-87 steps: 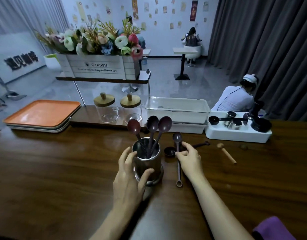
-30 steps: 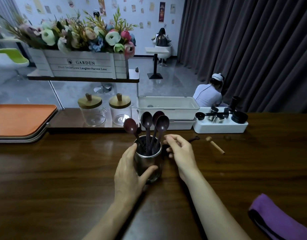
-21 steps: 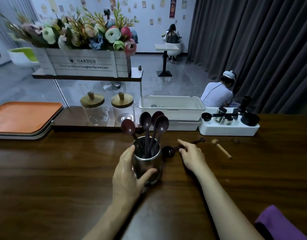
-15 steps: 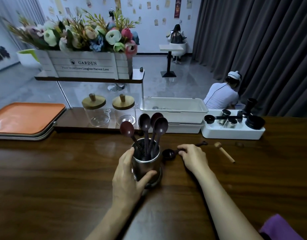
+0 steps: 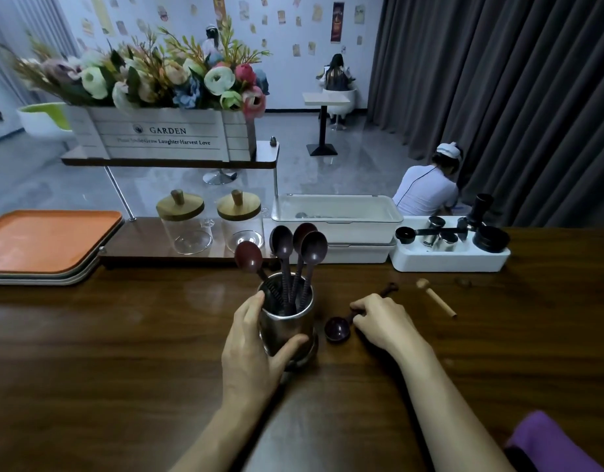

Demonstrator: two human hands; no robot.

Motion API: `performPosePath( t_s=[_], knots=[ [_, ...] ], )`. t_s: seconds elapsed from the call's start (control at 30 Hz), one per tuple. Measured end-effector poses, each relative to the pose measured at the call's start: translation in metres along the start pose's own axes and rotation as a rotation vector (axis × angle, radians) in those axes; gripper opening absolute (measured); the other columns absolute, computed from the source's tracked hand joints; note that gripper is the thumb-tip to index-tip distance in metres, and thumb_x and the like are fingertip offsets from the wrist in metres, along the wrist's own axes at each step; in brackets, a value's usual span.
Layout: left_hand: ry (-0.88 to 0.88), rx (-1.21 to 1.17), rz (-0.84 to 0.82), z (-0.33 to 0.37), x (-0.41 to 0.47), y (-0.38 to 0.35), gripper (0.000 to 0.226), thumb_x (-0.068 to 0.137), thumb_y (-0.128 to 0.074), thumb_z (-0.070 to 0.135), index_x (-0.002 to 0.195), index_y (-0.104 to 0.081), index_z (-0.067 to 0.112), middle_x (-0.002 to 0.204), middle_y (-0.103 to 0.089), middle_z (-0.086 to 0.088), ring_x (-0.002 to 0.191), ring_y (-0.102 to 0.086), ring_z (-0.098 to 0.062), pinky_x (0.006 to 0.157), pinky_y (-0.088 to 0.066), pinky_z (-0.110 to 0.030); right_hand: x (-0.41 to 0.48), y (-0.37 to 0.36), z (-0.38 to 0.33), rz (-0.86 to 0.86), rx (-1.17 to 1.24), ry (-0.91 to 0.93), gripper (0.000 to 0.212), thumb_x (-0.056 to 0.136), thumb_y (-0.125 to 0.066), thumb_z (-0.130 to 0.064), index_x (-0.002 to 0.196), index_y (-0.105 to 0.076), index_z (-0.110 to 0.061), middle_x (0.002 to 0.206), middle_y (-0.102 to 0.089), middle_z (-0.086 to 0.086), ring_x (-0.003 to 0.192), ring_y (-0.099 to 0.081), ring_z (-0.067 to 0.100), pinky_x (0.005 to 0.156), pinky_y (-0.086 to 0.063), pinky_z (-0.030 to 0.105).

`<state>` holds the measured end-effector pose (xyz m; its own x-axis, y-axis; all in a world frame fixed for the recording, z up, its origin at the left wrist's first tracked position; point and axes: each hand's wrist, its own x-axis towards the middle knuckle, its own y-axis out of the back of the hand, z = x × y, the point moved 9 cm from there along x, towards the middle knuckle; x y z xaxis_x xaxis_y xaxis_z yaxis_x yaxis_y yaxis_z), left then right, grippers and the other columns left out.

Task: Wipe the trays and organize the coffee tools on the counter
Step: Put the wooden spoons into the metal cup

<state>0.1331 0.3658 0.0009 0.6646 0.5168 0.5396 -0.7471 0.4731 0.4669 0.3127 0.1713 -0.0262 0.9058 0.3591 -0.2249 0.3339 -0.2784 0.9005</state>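
Judging the sorting well along: desk (image 5: 123, 352) has trays (image 5: 45, 240) stacked far left, wiped or not I cannot tell; purple cloth (image 5: 549, 441) idle near right. Left hand (image 5: 249, 349) grips steel cup (image 5: 287, 327) holding four spoons (image 5: 312, 248); right hand (image 5: 382, 323) pinches loose scoop (image 5: 338, 329) beside it; wooden peg (image 5: 436, 298) lies unsorted

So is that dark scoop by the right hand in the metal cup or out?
Out. The scoop lies on the counter beside the metal cup, its handle under the right hand; four spoons stand inside.
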Motion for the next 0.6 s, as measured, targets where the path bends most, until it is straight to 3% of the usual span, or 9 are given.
performPosePath(
  t_s=[0.17, 0.37, 0.6],
  knots=[
    [-0.013, 0.007, -0.027, 0.003, 0.000, 0.000, 0.098, 0.070, -0.075, 0.069, 0.149, -0.034, 0.027, 0.144, -0.053, -0.002, 0.126, -0.059, -0.021, 0.094, -0.054, -0.037, -0.016, -0.004, 0.008, -0.037, 0.016, -0.016, 0.038, 0.100, -0.051, -0.030, 0.137, -0.060, -0.035, 0.141, -0.060, 0.001, 0.129, -0.055, 0.029, 0.107, -0.047, 0.041],
    [-0.006, 0.030, -0.053, 0.004, -0.001, 0.001, 0.098, 0.069, -0.085, 0.051, 0.149, -0.034, 0.026, 0.146, -0.052, -0.001, 0.126, -0.059, -0.022, 0.094, -0.054, -0.039, -0.034, 0.001, 0.010, 0.064, 0.033, -0.051, 0.017, 0.095, -0.064, -0.038, 0.109, -0.073, -0.042, 0.118, -0.072, -0.006, 0.111, -0.066, 0.021, 0.095, -0.054, 0.039],
    [-0.004, 0.001, -0.067, 0.002, 0.000, 0.006, 0.098, 0.069, -0.087, 0.049, 0.149, -0.034, 0.028, 0.146, -0.052, 0.001, 0.128, -0.057, -0.020, 0.096, -0.054, -0.040, -0.052, 0.010, 0.013, 0.157, 0.038, -0.065, 0.013, 0.089, -0.072, -0.042, 0.100, -0.077, -0.037, 0.111, -0.069, -0.010, 0.110, -0.061, 0.017, 0.089, -0.052, 0.036]
  ],
)
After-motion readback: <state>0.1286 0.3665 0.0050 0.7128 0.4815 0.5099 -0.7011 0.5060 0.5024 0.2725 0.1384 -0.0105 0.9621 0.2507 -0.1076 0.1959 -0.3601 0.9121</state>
